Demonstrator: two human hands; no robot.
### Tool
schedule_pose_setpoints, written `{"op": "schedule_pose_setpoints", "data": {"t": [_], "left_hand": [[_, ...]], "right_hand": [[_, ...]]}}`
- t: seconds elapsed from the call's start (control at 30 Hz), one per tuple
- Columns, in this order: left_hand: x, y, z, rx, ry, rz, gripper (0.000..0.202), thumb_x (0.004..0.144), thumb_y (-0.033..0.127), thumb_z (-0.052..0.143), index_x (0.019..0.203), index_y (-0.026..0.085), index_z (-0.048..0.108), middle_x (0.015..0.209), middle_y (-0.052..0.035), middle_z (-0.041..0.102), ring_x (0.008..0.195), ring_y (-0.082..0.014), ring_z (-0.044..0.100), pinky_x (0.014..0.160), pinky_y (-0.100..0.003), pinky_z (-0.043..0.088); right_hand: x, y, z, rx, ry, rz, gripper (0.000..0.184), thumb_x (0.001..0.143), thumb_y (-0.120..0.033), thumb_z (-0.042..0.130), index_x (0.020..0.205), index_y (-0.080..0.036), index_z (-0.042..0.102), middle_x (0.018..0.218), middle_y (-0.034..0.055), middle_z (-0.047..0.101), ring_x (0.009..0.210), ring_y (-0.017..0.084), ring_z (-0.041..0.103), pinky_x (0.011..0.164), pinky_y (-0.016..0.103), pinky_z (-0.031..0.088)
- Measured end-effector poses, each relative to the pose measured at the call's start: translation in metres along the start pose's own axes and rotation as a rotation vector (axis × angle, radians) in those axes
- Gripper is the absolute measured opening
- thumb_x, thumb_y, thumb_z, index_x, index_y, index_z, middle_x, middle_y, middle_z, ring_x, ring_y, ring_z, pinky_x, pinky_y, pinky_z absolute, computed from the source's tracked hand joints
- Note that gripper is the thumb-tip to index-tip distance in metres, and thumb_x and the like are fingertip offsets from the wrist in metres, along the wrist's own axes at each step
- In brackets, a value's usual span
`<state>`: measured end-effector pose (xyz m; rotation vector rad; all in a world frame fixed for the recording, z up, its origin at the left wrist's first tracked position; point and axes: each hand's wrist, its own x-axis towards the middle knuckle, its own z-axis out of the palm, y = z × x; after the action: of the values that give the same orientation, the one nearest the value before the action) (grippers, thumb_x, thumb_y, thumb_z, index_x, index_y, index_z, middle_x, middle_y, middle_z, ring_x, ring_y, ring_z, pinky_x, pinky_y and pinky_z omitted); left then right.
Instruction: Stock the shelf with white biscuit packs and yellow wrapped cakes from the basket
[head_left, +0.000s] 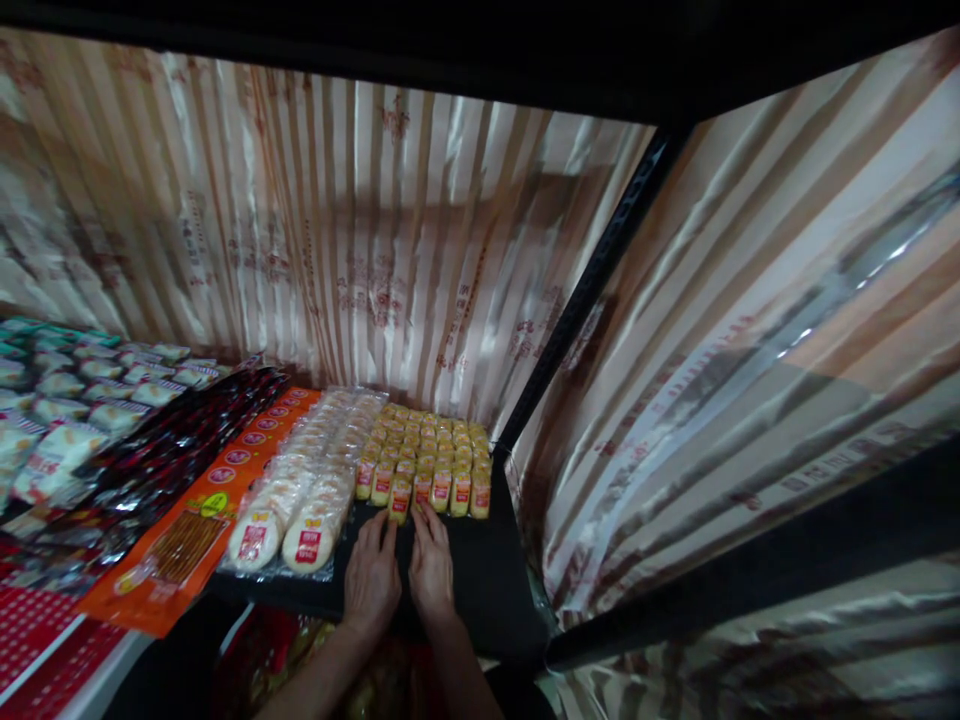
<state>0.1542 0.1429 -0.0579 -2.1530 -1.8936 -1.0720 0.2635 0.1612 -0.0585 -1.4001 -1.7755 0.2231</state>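
Note:
My left hand (371,575) and my right hand (430,565) lie side by side, palms down, on a dark shelf (487,580). Their fingers are stretched forward and the fingertips touch the front row of small yellow snack packets (427,455), which stand in several neat rows. The frontmost packet (400,498) sits just between the two sets of fingertips. To the left of the yellow packets lie two rows of round white cakes in clear wrappers (307,490). Neither hand is wrapped around anything.
Orange snack bags (202,510) lie left of the white cakes, then dark red-black packets (165,450) and pale green-white packets (67,400). A striped plastic sheet (360,250) backs the shelf. A black upright post (592,285) stands at the right corner.

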Motion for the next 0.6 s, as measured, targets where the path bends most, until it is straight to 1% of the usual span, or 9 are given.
{"op": "schedule_pose_setpoints", "data": {"t": [0.1,0.17,0.27,0.43,0.6], "left_hand": [[0.004,-0.003,0.003,0.009,-0.065,0.017,0.049,0.074,0.002,0.034,0.118,0.011,0.053,0.122,-0.0131,0.053,0.115,-0.0236,0.046,0.095,-0.040,0.045],[0.006,-0.003,0.007,-0.004,-0.084,0.035,0.049,0.075,0.003,0.034,0.120,0.010,0.052,0.124,-0.0145,0.052,0.118,-0.0230,0.045,0.096,-0.040,0.044],[0.008,-0.004,0.012,-0.023,-0.076,0.054,0.050,0.076,0.005,0.035,0.124,0.012,0.048,0.125,-0.0150,0.052,0.120,-0.0228,0.044,0.095,-0.040,0.044],[0.015,-0.006,0.014,-0.027,-0.064,0.105,0.051,0.076,0.006,0.036,0.126,0.013,0.046,0.126,-0.0136,0.051,0.120,-0.0233,0.044,0.096,-0.042,0.044],[0.019,-0.004,0.014,-0.054,-0.051,0.068,0.054,0.074,0.003,0.034,0.126,0.013,0.045,0.126,-0.0125,0.049,0.121,-0.0221,0.043,0.096,-0.040,0.044]], "right_hand": [[0.003,0.004,0.002,-0.023,-0.031,-0.011,0.050,0.081,-0.009,0.035,0.128,-0.021,0.048,0.128,0.0086,0.053,0.120,0.019,0.046,0.097,0.037,0.044],[0.003,0.006,0.004,-0.037,-0.049,-0.020,0.053,0.080,-0.007,0.034,0.130,-0.020,0.045,0.130,0.0084,0.051,0.122,0.019,0.043,0.098,0.037,0.043],[0.003,0.009,0.007,-0.047,-0.046,-0.034,0.056,0.078,-0.005,0.033,0.131,-0.020,0.044,0.131,0.0083,0.050,0.124,0.019,0.042,0.099,0.038,0.042],[0.006,0.011,0.011,-0.035,-0.040,-0.039,0.055,0.079,-0.006,0.033,0.132,-0.016,0.043,0.132,0.0099,0.049,0.124,0.019,0.040,0.099,0.040,0.041],[0.007,0.010,0.010,-0.019,-0.050,-0.012,0.057,0.076,-0.006,0.036,0.131,-0.017,0.044,0.133,0.0087,0.048,0.124,0.020,0.041,0.100,0.039,0.041]]}}
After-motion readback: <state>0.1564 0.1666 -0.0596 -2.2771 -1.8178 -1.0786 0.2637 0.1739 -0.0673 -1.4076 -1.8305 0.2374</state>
